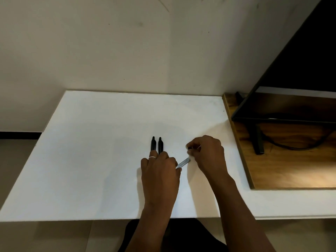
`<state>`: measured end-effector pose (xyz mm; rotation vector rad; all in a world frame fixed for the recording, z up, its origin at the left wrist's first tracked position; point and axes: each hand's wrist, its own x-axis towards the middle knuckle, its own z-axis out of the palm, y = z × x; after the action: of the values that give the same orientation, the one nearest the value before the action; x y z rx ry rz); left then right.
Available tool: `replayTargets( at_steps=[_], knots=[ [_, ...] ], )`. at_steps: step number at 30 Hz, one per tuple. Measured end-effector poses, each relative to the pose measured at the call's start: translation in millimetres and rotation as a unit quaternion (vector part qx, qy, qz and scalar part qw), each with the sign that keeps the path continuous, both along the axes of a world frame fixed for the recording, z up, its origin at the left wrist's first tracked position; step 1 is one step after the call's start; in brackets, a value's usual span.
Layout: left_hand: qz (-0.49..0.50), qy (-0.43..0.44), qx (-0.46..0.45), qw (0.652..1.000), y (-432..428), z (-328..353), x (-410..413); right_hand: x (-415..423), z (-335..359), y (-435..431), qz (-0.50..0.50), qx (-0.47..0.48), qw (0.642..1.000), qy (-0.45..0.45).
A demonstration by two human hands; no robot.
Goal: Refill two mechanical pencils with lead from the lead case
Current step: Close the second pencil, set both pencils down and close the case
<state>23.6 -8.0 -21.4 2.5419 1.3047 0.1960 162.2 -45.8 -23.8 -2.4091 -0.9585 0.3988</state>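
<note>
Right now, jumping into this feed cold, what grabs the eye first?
Two hands meet mid-table: the left hand holds a slim lead case, and the right hand pinches at its far end. Just beyond the left fingers, two black pencils lie side by side on the white table.

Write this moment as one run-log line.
stage: opening lead case | left hand: holds lead case | right hand: pinching its top end | two pencils: side by side on table, untouched
</note>
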Motion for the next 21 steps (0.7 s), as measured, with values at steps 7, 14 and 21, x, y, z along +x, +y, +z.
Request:
replayTargets(
  at_steps=[7, 14, 21],
  knots=[
    [0.026, -0.045, -0.022, 0.998, 4.9, 0.1, -2.3, 1.7, -1.2, -2.6, -0.066, 0.033, 0.995, 0.071],
    [0.09, -0.154, -0.01, 0.984, 9.5, 10.7, -4.5, 2.2, 24.1, -6.9, -0.114, 0.212, 0.858, 0.454],
    [0.104, -0.171, -0.01, 0.98, 12.4, 9.0, -5.7, -0.6, 26.4, -4.9, -0.128, 0.247, 0.836, 0.473]
  ],
)
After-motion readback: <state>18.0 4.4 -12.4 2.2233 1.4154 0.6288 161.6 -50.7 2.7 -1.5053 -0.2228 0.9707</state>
